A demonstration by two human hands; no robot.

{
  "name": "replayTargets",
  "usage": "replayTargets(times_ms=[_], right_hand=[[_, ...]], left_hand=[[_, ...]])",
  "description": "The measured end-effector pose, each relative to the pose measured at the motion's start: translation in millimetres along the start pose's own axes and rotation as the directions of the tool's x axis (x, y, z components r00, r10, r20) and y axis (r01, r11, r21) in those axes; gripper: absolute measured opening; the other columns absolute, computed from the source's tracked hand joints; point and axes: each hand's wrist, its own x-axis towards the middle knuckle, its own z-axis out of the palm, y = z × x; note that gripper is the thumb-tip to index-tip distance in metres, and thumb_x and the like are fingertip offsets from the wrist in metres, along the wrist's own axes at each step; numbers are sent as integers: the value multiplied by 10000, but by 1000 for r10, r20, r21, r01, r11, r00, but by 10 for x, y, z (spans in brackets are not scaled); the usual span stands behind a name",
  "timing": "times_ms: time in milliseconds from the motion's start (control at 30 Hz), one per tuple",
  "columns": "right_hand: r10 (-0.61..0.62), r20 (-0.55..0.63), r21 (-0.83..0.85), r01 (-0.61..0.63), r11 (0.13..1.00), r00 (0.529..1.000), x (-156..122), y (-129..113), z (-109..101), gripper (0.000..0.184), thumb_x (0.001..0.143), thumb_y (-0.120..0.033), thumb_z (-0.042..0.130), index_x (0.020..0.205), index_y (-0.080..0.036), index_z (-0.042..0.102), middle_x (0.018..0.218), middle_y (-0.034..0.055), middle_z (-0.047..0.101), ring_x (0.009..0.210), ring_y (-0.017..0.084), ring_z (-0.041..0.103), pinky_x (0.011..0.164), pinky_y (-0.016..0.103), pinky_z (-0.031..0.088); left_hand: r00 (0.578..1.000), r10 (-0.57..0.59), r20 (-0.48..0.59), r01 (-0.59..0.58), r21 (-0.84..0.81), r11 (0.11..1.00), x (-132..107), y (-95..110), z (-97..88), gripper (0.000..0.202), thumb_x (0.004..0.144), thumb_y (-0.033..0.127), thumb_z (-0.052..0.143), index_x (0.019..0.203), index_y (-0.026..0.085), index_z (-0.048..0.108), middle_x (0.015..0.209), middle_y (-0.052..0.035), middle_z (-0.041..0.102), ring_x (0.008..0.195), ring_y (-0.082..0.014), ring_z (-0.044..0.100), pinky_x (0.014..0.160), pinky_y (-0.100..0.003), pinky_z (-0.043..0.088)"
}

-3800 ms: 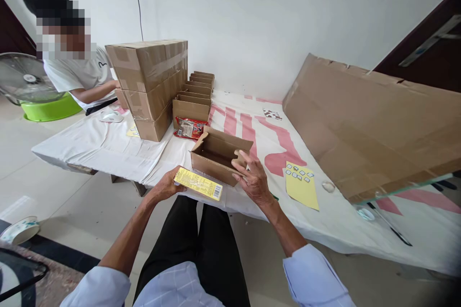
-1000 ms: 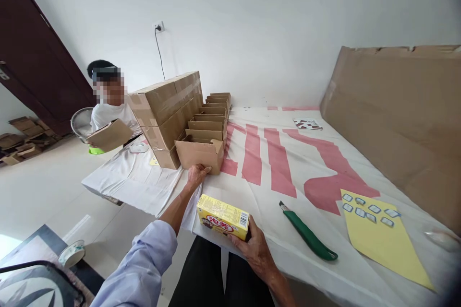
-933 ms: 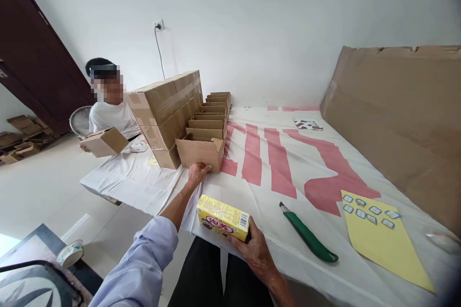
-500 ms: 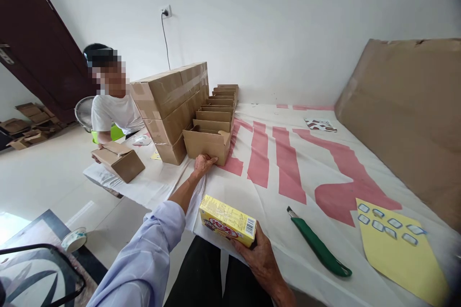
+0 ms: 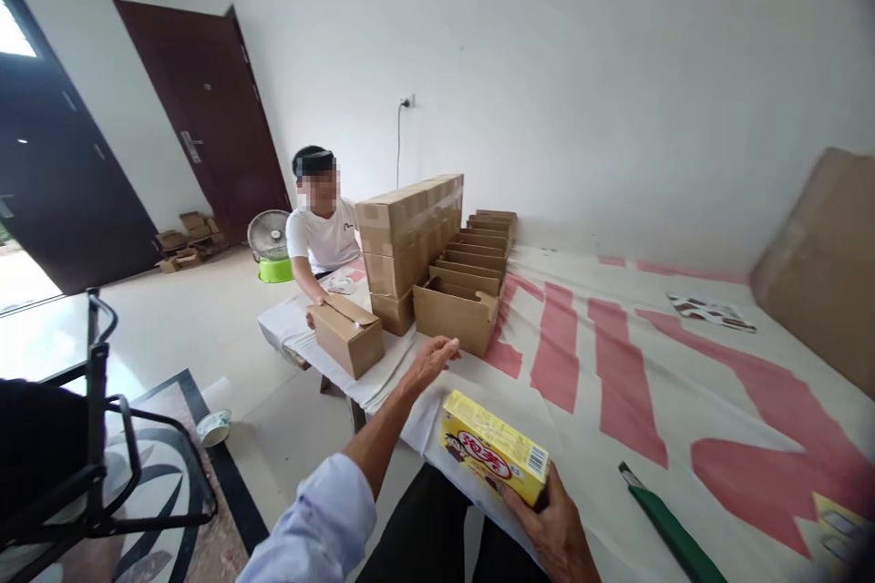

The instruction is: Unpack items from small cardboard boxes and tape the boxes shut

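My right hand grips a yellow carton with red lettering and a barcode, held over the table's near edge. My left hand hovers with fingers stretched out, a little short of the nearest open cardboard box, holding nothing. Behind that box stands a row of several more open boxes, beside a stack of taped cartons.
A person in a white shirt sits at the table's far left with hands on a closed box. A green utility knife lies on the red-and-white cloth. Large cardboard leans right. A black chair frame stands left.
My left hand has come off the open box and drawn back, fingers open. The view has swung left and up. The other person has set a closed box on the table.
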Motion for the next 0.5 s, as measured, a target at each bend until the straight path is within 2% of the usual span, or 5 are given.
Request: replayTargets(times_ms=[133,233,367,500], right_hand=[[-33,-28,-1,33,999,999,47,-18,4,559,664,-660,861,1025,-275,677,1038,94,881,960,342,850,770,371,698],[-31,-39,-7,31,999,999,35,-93,0,607,642,-669,877,1057,-272,680,1048,98,881,974,352,850,784,382,704],[-25,-45,-26,24,999,999,39,-109,13,655,631,-683,879,1092,-264,677,1080,110,879,1033,366,844,829,400,705],[-45,-52,-45,42,998,998,93,7,27,727,596,-676,896,1155,-267,672,1094,105,877,1056,391,841,852,444,709]], left_hand=[[1000,20,8,-20,-97,995,-722,-33,-140,761,993,824,465,1182,154,773,1224,-180,799,1149,-308,741,869,-394,616],[1000,30,-4,-30,-129,991,-1145,-170,-105,766,983,837,504,1244,167,769,1272,-170,784,1216,-335,710,982,-460,610],[994,105,-5,-104,-180,978,-1433,-349,87,682,1011,744,587,1351,177,753,1326,-157,776,1275,-346,693,1137,-483,553],[994,110,-2,-108,-206,973,-1541,-448,264,609,1007,641,646,1447,227,719,1357,-138,772,1238,-335,723,1068,-456,597]])
